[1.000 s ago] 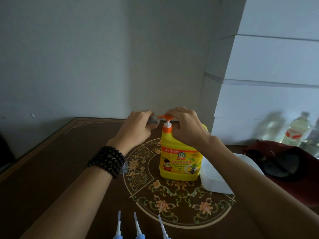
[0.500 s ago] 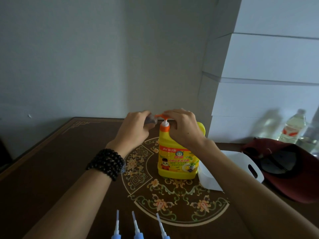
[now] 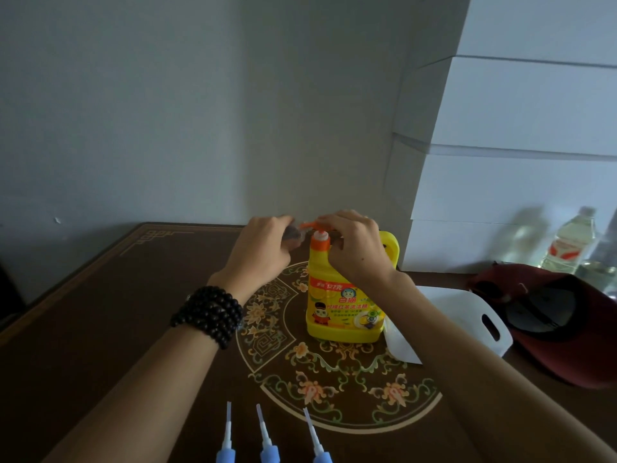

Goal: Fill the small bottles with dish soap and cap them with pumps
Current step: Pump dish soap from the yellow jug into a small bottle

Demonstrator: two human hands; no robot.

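Note:
A yellow dish soap bottle (image 3: 340,305) with an orange pump head (image 3: 309,225) stands on the patterned dark table (image 3: 100,312). My right hand (image 3: 359,248) sits on top of the pump, fingers curled over it. My left hand (image 3: 263,252), with a black bead bracelet on the wrist, holds a small dark bottle (image 3: 293,233) just under the pump's spout; most of that bottle is hidden by my fingers. Three blue pump caps (image 3: 267,442) with long white tubes lie at the near edge.
A white plastic container (image 3: 467,315) sits right of the soap bottle. A dark red cap (image 3: 551,322) lies further right, with a clear oil bottle (image 3: 571,242) behind it. White boxes (image 3: 517,162) are stacked against the wall on the right.
Both hands stay at the pump head; the right hand has pressed slightly lower over it. The view has shifted a little.

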